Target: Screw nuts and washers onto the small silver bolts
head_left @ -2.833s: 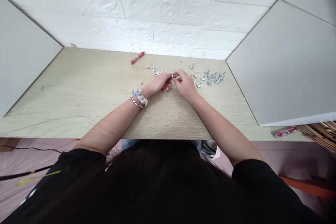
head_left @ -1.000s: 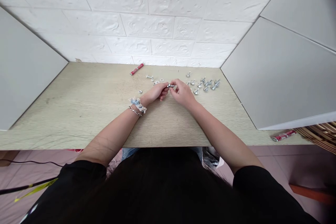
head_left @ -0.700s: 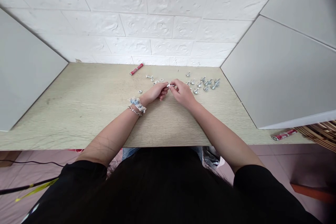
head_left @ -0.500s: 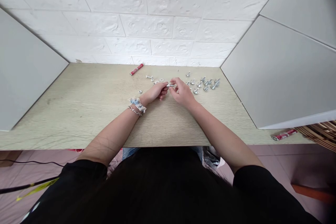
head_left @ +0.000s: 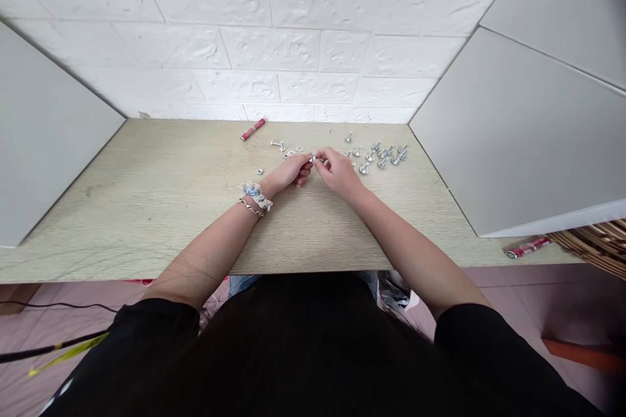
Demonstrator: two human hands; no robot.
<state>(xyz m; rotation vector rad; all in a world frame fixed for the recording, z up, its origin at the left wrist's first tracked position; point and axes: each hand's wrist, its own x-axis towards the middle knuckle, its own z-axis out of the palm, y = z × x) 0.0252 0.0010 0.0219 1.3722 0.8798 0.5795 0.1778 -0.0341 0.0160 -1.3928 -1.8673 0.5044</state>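
Note:
My left hand (head_left: 292,172) is closed in a pinch on one end of a silver bolt (head_left: 320,159), held a little above the table. From the other side, the fingertips of my right hand (head_left: 337,173) close on the nut (head_left: 313,158) around its shank. Fingers cover much of both pieces. Just beyond my left hand lie two loose bolts (head_left: 278,145), a flat washer (head_left: 299,148) and a few small pieces partly hidden. A single nut (head_left: 260,171) rests left of that wrist. Several bolts fitted with washers (head_left: 370,156) stand to the right of my right hand.
A red tube (head_left: 253,129) lies near the white brick wall (head_left: 249,49). Another red tube (head_left: 528,248) is at the table's right front, beside a wicker basket (head_left: 594,244). Grey panels (head_left: 542,137) flank the wooden table (head_left: 161,208).
My right fingers have come in closer to the left ones and now pinch around the nut. The left hand has kept its hold, and the view has shifted slightly.

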